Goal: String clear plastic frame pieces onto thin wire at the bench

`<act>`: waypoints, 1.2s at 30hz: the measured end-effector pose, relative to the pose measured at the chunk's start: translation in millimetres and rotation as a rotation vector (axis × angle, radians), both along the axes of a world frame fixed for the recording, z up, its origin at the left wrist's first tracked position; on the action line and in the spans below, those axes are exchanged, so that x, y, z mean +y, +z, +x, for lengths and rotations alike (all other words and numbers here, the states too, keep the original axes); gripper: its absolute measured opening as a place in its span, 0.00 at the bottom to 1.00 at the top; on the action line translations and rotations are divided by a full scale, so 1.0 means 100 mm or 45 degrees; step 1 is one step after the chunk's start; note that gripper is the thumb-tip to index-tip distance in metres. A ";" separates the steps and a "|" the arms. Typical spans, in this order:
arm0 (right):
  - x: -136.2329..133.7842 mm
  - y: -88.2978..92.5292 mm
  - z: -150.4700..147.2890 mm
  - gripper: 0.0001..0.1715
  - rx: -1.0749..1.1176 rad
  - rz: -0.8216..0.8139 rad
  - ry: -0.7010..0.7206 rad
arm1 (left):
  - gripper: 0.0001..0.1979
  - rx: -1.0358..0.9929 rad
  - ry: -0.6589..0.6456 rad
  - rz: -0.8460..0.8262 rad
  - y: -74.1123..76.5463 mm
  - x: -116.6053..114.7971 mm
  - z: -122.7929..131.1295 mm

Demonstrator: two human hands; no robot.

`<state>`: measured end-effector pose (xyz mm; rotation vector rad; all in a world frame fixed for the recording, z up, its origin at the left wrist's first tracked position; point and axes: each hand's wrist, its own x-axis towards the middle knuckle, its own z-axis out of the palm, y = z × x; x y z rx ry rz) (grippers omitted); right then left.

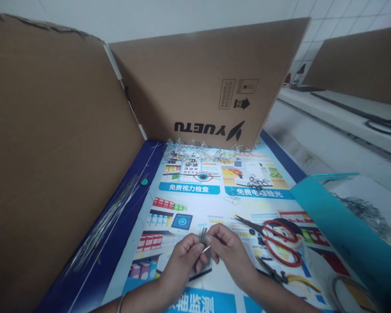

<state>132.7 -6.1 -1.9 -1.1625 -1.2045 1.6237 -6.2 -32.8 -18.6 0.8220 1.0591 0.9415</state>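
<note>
My left hand (182, 258) and my right hand (231, 254) meet low in the middle, fingertips pinched together. Between them is a small piece of bent silvery wire (203, 234), its strands pointing up and one bright end sticking out below. The fingers cover much of its shape. To the right of my right hand lie scissors with red handles (282, 243). Nearer to me are pliers with yellow handles (285, 278), partly covered by my right forearm.
A bundle of long straight wires (107, 226) lies at left, by a cardboard wall (52, 130). Many bent wire pieces (208, 152) line the back cardboard panel (195, 87). Dark wire loops (258, 182) lie nearer. A blue box (339, 221) with metal pieces stands at right.
</note>
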 end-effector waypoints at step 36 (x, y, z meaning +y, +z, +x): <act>-0.01 0.01 -0.01 0.13 0.113 -0.035 -0.015 | 0.14 0.058 0.003 0.006 0.00 0.02 0.00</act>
